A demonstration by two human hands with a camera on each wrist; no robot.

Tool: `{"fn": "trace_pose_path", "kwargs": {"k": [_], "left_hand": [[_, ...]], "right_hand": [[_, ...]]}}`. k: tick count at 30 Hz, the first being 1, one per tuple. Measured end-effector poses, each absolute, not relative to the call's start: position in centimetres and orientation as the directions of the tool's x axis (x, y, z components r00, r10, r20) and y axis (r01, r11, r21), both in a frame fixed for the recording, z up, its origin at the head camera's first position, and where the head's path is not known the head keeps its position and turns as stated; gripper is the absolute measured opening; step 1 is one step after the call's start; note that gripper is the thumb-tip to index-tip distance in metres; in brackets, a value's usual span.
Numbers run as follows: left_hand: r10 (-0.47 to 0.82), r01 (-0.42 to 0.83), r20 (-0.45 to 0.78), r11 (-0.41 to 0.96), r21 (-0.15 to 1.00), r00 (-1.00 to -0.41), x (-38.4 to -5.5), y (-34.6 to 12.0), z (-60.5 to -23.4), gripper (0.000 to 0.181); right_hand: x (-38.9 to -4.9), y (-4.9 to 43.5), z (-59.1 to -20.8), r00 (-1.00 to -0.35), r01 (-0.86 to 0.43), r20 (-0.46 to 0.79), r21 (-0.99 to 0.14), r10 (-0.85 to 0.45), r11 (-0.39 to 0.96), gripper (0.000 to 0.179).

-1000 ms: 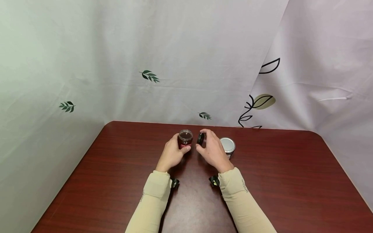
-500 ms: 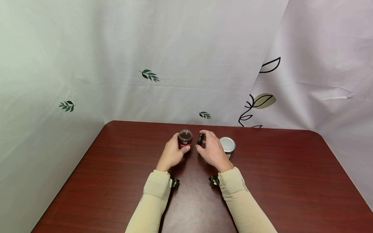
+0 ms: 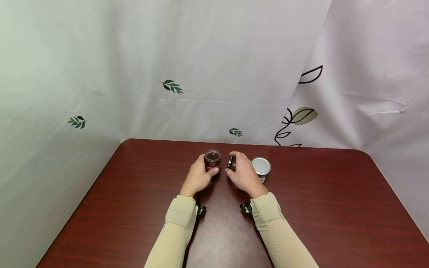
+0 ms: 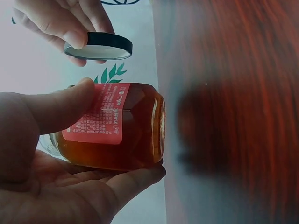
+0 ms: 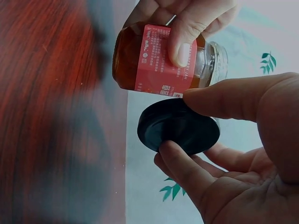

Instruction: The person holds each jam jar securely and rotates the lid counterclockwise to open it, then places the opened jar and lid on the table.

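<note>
My left hand [image 3: 197,178] grips an uncapped glass jam jar [image 3: 212,157] with a red label, thumb across the label and fingers round the far side. In the left wrist view, amber-red jam [image 4: 112,156] shows through the glass. The jar is upright, its mouth bare. To its right, my right hand [image 3: 247,175] pinches a black lid [image 5: 175,126] between thumb and fingers. That lid stands on edge beside the jar, apart from it, and its pale inside [image 4: 103,51] faces the left wrist camera.
A second jar with a silver-white lid [image 3: 261,166] stands just right of my right hand, partly hidden by it. The reddish-brown table [image 3: 318,208] ends at a rounded back edge, with a white leaf-print curtain [image 3: 207,74] behind.
The black lid has turned and dropped slightly in my right fingers, which have shifted a little. My left hand and the jam jar stay nearly still.
</note>
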State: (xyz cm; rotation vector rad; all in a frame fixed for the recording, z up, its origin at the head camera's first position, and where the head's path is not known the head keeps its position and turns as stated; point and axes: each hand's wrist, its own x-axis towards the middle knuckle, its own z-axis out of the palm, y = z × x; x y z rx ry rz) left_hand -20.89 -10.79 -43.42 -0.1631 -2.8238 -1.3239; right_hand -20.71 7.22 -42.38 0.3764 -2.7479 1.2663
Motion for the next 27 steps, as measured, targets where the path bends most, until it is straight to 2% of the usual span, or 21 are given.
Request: {"fn": "trace_pose_path", "kwargs": {"k": [27], "left_hand": [[0.073,0.093,0.06,0.633,0.769,-0.996,-20.91,-10.98,-43.61,0.063]], "right_hand": [[-20.7,6.87,-42.7,-0.974,-0.212,0.094,-0.71,-0.208,0.672,0.055]]}}
